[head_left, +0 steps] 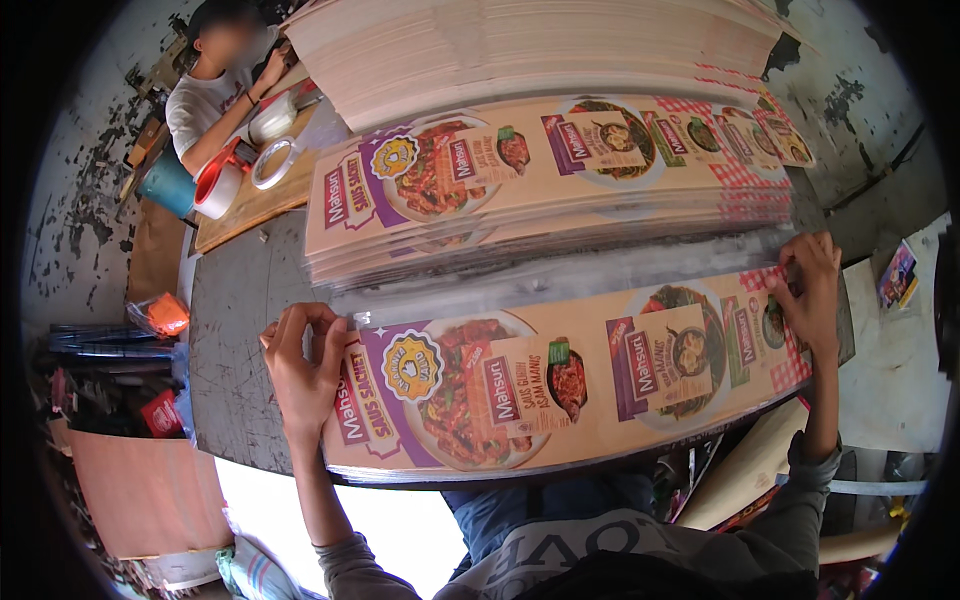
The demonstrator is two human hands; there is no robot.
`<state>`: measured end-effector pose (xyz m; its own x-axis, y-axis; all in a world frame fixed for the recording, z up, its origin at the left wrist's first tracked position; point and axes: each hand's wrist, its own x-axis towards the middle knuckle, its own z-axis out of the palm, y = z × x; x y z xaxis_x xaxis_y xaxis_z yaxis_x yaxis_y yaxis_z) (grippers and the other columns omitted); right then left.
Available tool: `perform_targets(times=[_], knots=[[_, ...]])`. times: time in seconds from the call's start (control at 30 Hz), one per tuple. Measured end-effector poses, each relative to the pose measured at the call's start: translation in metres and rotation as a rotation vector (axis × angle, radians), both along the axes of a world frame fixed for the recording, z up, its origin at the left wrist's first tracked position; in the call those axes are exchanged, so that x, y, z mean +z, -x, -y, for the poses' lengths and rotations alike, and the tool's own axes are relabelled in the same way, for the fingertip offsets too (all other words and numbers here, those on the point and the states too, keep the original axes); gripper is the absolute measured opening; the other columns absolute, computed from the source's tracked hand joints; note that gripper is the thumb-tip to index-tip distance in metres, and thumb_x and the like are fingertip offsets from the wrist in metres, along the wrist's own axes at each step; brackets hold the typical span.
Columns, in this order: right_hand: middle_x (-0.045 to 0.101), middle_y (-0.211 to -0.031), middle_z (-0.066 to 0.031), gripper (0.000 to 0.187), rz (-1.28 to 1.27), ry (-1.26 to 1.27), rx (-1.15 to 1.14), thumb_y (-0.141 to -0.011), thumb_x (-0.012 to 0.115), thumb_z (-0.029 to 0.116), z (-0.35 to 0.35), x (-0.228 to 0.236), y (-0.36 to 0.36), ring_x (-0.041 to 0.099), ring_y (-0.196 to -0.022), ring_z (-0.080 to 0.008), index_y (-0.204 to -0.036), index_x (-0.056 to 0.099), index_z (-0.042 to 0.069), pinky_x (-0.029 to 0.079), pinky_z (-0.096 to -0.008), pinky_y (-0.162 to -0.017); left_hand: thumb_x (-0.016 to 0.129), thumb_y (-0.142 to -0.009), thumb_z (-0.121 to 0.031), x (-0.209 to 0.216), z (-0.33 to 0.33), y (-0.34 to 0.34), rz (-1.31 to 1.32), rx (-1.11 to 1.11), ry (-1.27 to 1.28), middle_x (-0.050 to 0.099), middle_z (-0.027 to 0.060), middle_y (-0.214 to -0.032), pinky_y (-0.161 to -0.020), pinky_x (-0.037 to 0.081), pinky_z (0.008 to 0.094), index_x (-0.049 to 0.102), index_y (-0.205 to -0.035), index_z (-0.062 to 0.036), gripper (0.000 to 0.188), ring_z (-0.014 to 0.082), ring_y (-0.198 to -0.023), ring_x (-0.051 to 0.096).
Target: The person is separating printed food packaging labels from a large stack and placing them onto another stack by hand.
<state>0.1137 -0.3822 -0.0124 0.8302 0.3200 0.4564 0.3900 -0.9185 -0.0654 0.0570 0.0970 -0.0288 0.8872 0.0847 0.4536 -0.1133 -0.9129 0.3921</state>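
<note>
In front of me on the dark table (245,300) lies a long printed cardboard panel (585,350) with food pictures, in a clear plastic sleeve. The sleeve's transparent strip (560,278) stretches along the panel's far edge. My left hand (300,370) is closed at the far left corner, thumb and curled fingers pinching the sleeve's edge. At the far right corner my right hand (812,290) pinches the edge too, with its thumb over the print. Just beyond lies a stack of matching printed panels (540,165), some with plastic edges showing.
A tall stack of pale boards (530,50) rises at the back. Far left, another person (215,85) sits by a wooden board (240,225) holding a red tape dispenser (222,180) and a tape roll (274,163). Bags and bundles crowd the left side, including an orange packet (165,314).
</note>
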Motion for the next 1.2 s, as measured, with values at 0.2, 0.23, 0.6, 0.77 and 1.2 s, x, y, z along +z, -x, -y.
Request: perform_targets(times=[0.2, 0.23, 0.6, 0.77, 1.2], knots=[[0.042, -0.073, -0.0071, 0.032, -0.012, -0.047, -0.154, -0.069, 0.064, 0.029, 0.020, -0.009, -0.002, 0.042, -0.073, -0.0246, -0.077, 0.047, 0.003, 0.029, -0.0348, -0.072, 0.062, -0.079, -0.013, -0.006, -0.003, -0.002, -0.016, -0.012, 0.093, 0.056, 0.0062, -0.067, -0.075, 0.031, 0.0309, 0.055, -0.076, -0.0024, 0.013, 0.0183, -0.062, 0.050], [0.042, -0.073, -0.0073, 0.032, -0.025, -0.052, -0.157, -0.070, 0.064, 0.029, 0.019, -0.009, -0.003, 0.042, -0.073, -0.0247, -0.077, 0.046, 0.003, 0.029, -0.0347, -0.072, 0.061, -0.079, -0.013, -0.006, -0.004, -0.003, -0.026, -0.016, 0.101, 0.056, 0.0063, -0.066, -0.074, 0.031, 0.0311, 0.055, -0.075, -0.0023, 0.013, 0.0186, -0.061, 0.049], [0.039, -0.067, -0.0068, 0.035, -0.053, -0.082, -0.202, -0.072, 0.065, 0.030, 0.018, -0.007, -0.009, 0.040, -0.063, -0.0226, -0.070, 0.043, 0.002, 0.028, -0.0331, -0.069, 0.051, -0.086, -0.008, -0.006, -0.004, -0.004, -0.004, -0.032, 0.028, 0.050, 0.0092, -0.071, -0.071, 0.031, 0.0312, 0.048, -0.077, -0.0002, 0.012, 0.0203, -0.061, 0.042], [0.039, -0.063, -0.0061, 0.036, -0.038, -0.116, -0.190, -0.073, 0.065, 0.030, 0.018, -0.007, -0.011, 0.040, -0.059, -0.0222, -0.068, 0.042, 0.003, 0.028, -0.0333, -0.068, 0.050, -0.086, -0.008, -0.005, -0.004, -0.002, -0.012, -0.030, -0.003, 0.049, 0.0096, -0.071, -0.071, 0.031, 0.0317, 0.047, -0.077, -0.0001, 0.012, 0.0213, -0.061, 0.042], [0.046, -0.078, -0.0127, 0.024, -0.196, -0.246, -0.107, -0.080, 0.057, 0.022, 0.025, 0.007, -0.002, 0.047, -0.075, -0.0267, -0.080, 0.048, -0.001, 0.036, -0.0344, -0.074, 0.060, -0.082, -0.016, -0.004, -0.016, 0.002, -0.088, -0.148, 0.095, 0.052, 0.0104, -0.079, -0.064, 0.041, 0.0337, 0.052, -0.077, 0.0001, 0.018, 0.0221, -0.073, 0.052]])
